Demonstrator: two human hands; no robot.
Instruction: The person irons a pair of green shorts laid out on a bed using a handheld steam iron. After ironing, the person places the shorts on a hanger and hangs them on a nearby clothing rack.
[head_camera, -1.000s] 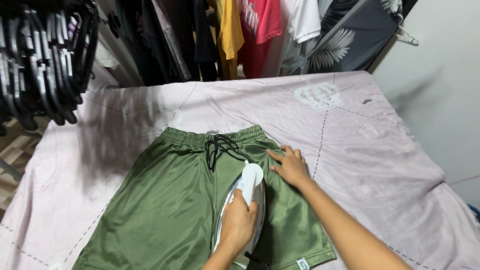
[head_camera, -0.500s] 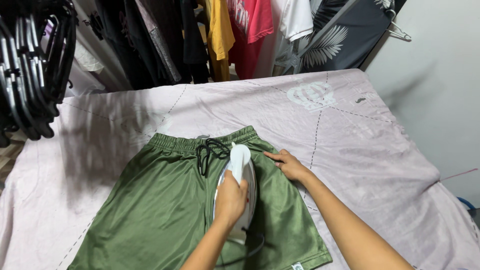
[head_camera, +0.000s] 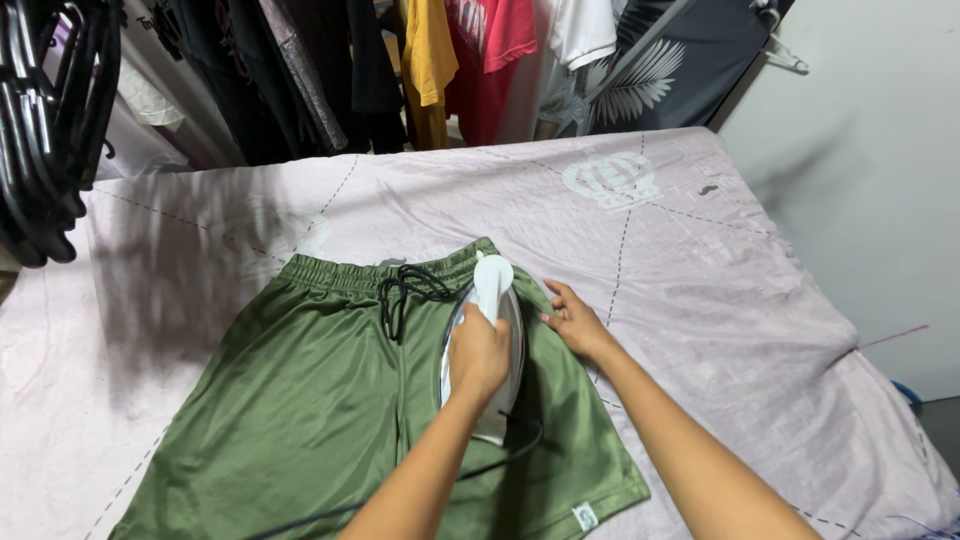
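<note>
A pair of green shorts (head_camera: 300, 400) lies flat on a pale pink sheet (head_camera: 700, 260), waistband away from me, with a black drawstring (head_camera: 400, 285) at its middle. My left hand (head_camera: 478, 358) grips the handle of a white and silver iron (head_camera: 497, 290) that rests on the right half of the shorts, its tip at the waistband. My right hand (head_camera: 572, 322) lies flat with fingers spread on the right edge of the shorts, just beside the iron. The iron's black cord (head_camera: 500, 460) trails back over the shorts toward me.
Hanging clothes (head_camera: 470, 60) in black, yellow, red and white line the far edge of the sheet. A bunch of black hangers (head_camera: 45, 120) hangs at the upper left. A grey wall (head_camera: 860, 150) stands close on the right.
My left hand has pushed the iron away from me, from the leg of the shorts up to the waistband. My right hand has stayed flat at the right edge of the shorts.
</note>
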